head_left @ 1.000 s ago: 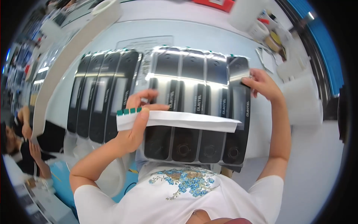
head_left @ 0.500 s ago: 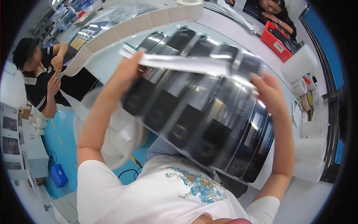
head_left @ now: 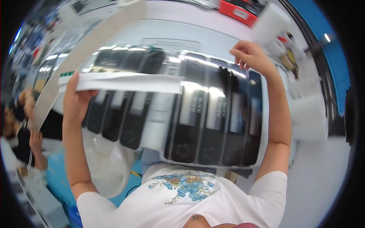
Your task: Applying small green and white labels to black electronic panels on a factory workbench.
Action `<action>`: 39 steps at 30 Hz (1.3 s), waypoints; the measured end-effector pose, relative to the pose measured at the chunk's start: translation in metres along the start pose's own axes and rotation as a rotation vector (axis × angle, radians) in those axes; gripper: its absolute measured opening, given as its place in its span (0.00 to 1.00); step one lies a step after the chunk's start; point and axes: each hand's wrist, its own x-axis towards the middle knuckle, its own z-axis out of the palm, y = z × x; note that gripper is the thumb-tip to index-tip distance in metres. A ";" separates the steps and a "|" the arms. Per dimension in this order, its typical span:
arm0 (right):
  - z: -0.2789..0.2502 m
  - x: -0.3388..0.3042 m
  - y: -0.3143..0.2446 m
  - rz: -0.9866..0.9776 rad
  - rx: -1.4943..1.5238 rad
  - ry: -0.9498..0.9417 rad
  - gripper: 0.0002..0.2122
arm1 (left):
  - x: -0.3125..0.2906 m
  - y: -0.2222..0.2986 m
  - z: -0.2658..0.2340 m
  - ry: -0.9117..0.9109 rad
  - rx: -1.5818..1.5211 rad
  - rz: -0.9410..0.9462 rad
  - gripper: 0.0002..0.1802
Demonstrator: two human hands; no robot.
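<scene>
My left hand (head_left: pixel 78 97) is closed around the left end of a long white strip (head_left: pixel 133 83), which stretches rightward over several dark, glossy, phone-shaped pieces. The left group of dark pieces (head_left: pixel 133 121) lies partly under the strip. A second group of dark pieces (head_left: pixel 186 140) sits side by side to the right, with bright glare across the upper part. Past the upper right corner of that group, my right hand (head_left: pixel 253 57) is raised with loosely bent fingers and nothing visible in it. Motion blurs the strip and left group.
A long pale band (head_left: pixel 91 40) curves along the table's left side. At the back stands a red bin (head_left: pixel 239 12); white rolls (head_left: pixel 272 24) line the right side. A white tub (head_left: pixel 110 163) is below left. Another person's hand (head_left: pixel 36 140) shows at far left.
My right hand has come away from the dark pieces and moved up. My left hand has moved left and down with the strip. The dark pieces now appear in two groups; the view has shifted.
</scene>
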 end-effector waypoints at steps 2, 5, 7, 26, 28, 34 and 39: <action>-0.046 -0.035 0.049 0.079 -0.271 0.164 0.08 | -0.007 -0.007 0.049 -0.140 0.113 -0.041 0.26; -0.081 -0.088 0.108 0.296 -0.834 0.040 0.18 | 0.002 -0.047 0.116 -0.488 0.049 -0.145 0.29; -0.070 -0.112 0.114 0.469 -0.851 0.070 0.24 | 0.006 -0.067 0.168 -0.573 0.183 -0.332 0.34; -0.020 -0.080 0.066 -0.158 -0.656 0.354 0.14 | 0.076 -0.163 0.351 -0.797 1.344 0.686 0.18; -0.022 -0.080 0.067 -0.191 -0.665 0.325 0.14 | 0.077 -0.162 0.351 -0.813 1.355 0.682 0.18; -0.020 -0.068 0.067 -0.265 -0.639 0.286 0.14 | 0.063 -0.161 0.337 -0.897 1.416 0.732 0.22; -0.025 -0.076 0.062 -0.239 -0.631 0.312 0.13 | 0.055 -0.164 0.321 -0.843 1.292 0.894 0.24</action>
